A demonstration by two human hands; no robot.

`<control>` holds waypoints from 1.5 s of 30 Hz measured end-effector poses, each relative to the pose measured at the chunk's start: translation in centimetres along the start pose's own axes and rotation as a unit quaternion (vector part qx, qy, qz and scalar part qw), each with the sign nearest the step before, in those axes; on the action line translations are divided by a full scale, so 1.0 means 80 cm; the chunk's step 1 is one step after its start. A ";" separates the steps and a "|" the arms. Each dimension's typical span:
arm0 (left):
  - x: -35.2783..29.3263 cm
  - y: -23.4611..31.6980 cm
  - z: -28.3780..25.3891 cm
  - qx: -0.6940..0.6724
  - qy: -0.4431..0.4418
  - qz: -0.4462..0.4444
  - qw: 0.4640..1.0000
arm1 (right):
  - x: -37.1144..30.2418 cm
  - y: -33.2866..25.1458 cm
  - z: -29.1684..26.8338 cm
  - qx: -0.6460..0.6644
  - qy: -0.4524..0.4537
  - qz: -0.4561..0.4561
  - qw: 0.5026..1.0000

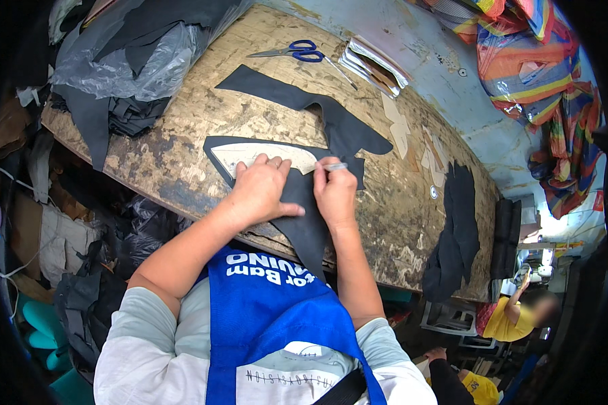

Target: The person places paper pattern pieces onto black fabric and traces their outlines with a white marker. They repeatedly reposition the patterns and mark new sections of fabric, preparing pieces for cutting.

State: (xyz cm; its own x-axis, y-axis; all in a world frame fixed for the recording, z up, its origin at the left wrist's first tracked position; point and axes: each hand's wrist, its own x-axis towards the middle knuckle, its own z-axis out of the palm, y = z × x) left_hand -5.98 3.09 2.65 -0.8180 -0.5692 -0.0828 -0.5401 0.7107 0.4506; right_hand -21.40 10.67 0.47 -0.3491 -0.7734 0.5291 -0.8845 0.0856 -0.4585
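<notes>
My left hand [265, 189] lies with fingers spread, fingertips pressing a cream curved pattern piece [233, 154] onto a dark sheet of material [309, 226], possibly leather. The thumb points out to the right over the sheet. In my right hand [336, 192], a slim silver-grey pen-like tool [335, 167] is pinched at the pattern's right end. Its tip is hidden by the fingers. The dark sheet hangs over the table's near edge. Just beyond it, another long dark piece [277, 91] stretches across the table, its right part touching the first.
Blue-handled scissors [304, 51] and a thin stick-like tool [340, 73] lie at the back of the worn wooden table [182, 155]. Paper patterns [398, 128] and a dark piece [452, 229] are at right. A plastic bag with dark scraps [159, 64] is far left. People [510, 317] are at lower right.
</notes>
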 end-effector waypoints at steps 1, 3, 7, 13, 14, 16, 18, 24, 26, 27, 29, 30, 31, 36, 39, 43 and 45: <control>0.004 -0.010 -0.004 -0.027 0.013 0.013 0.999 | 0.000 -0.003 0.000 -0.027 -0.018 -0.045 0.998; 0.022 -0.039 -0.014 -0.143 -0.024 -0.008 0.989 | -0.004 -0.010 0.001 0.107 -0.144 0.078 0.981; 0.046 -0.100 -0.027 -0.487 -0.103 -0.119 0.859 | -0.008 -0.040 0.032 0.355 -0.194 0.096 0.910; 0.056 -0.118 -0.025 -0.546 -0.171 -0.135 0.809 | 0.005 -0.071 0.068 0.254 -0.229 -0.036 0.939; 0.055 -0.117 -0.026 -0.542 -0.165 -0.130 0.813 | 0.006 -0.072 0.065 0.237 -0.239 -0.040 0.941; 0.053 -0.114 -0.027 -0.534 -0.155 -0.121 0.822 | 0.007 -0.071 0.057 0.236 -0.265 -0.015 0.935; 0.052 -0.114 -0.027 -0.524 -0.154 -0.124 0.829 | 0.006 -0.069 0.051 0.224 -0.295 -0.001 0.929; 0.057 -0.114 -0.023 -0.489 -0.153 -0.125 0.850 | 0.002 -0.072 0.063 0.262 -0.192 -0.063 0.944; 0.057 -0.114 -0.024 -0.495 -0.162 -0.125 0.845 | 0.002 -0.068 0.061 0.241 -0.209 -0.051 0.946; 0.056 -0.114 -0.025 -0.503 -0.167 -0.123 0.839 | 0.003 -0.067 0.062 0.244 -0.212 -0.043 0.946; 0.055 -0.113 -0.026 -0.504 -0.163 -0.121 0.840 | 0.003 -0.066 0.060 0.244 -0.210 -0.030 0.946; 0.055 -0.111 -0.026 -0.496 -0.155 -0.121 0.846 | 0.004 -0.064 0.059 0.240 -0.206 -0.025 0.948; 0.054 -0.110 -0.026 -0.489 -0.146 -0.121 0.852 | 0.005 -0.063 0.057 0.238 -0.210 -0.017 0.948; 0.053 -0.104 -0.028 -0.453 -0.135 -0.110 0.874 | 0.017 -0.032 0.025 0.177 -0.129 0.056 0.974; 0.052 -0.102 -0.030 -0.439 -0.128 -0.121 0.881 | 0.018 -0.010 0.003 0.145 -0.108 0.096 0.979; 0.047 -0.098 -0.026 -0.435 -0.098 -0.085 0.891 | 0.005 0.008 -0.006 0.107 -0.117 0.081 0.984; 0.039 -0.091 -0.017 -0.272 -0.027 -0.033 0.961 | 0.002 0.017 0.000 0.215 -0.066 0.143 0.964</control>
State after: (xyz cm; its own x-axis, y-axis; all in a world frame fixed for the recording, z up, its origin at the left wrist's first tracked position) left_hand -4.35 -4.43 0.33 -0.8021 -0.5734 -0.1670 -0.4209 0.3444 0.8392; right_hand -22.63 10.69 -0.05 -0.4930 -0.8320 0.2543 -0.5376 0.0616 -0.8409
